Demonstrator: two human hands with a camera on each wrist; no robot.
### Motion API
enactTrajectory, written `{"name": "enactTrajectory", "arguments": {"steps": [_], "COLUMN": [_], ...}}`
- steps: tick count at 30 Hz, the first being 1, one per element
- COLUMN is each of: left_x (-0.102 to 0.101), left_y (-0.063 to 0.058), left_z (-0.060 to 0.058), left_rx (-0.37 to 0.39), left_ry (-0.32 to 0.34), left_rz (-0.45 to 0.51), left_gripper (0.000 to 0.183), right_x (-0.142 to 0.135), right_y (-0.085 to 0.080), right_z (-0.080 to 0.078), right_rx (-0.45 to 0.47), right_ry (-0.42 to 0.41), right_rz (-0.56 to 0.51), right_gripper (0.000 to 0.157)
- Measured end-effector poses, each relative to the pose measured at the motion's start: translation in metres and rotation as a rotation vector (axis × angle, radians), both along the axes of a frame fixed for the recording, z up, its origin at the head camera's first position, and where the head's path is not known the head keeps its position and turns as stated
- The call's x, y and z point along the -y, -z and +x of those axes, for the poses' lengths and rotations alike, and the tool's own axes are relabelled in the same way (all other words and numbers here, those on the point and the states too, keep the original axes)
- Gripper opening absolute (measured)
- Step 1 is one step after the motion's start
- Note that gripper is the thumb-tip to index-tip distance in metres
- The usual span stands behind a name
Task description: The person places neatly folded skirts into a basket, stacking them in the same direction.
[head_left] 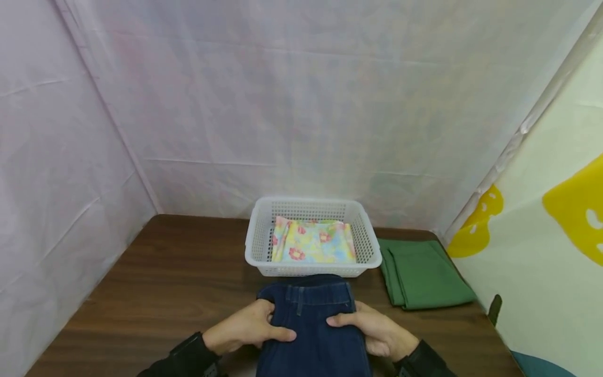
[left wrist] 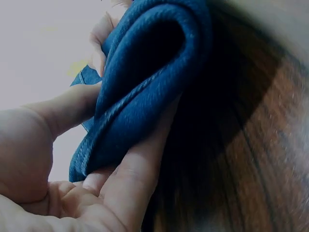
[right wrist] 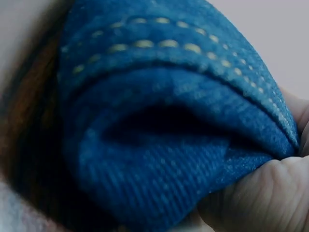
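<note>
On either side of a folded dark blue denim garment, our left hand and right hand each close in a pinch as wide as the thick folds, thumbs on top; the left fingers show beneath, but we can't quite make out where the right fingertips lie. We hold the garment at the front of a dark brown wood-grain table. Just beyond it stands a white perforated plastic basket holding a folded floral cloth. To the basket's right lies a folded green cloth.
</note>
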State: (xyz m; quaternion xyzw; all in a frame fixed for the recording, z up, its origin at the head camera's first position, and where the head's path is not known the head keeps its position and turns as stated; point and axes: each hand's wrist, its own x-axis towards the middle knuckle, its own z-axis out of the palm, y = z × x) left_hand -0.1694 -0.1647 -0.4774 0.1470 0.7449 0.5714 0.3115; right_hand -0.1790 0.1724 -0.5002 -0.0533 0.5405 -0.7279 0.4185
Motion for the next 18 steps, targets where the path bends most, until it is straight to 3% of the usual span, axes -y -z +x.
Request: {"name": "enactTrajectory", "arguments": {"steps": [10,18], "left_x": [0.002,0.009], "left_y": [-0.004,-0.023], "left_z": [0.007,0.008], "left_rx": [0.045,0.037], "left_ry": [0.034,0.080], "left_rz": [0.116,0.176], "left_gripper": [0.025,0.028], "right_x": [-0.013,-0.019], "right_y": [-0.025,-0.057], "right_z": [0.010,0.014], "right_rx": [-0.041,-0.091], "right_ry": [-0.012,-0.029], "right_rz": [0.000,-0.014], "right_gripper": [0.078,0.074]}}
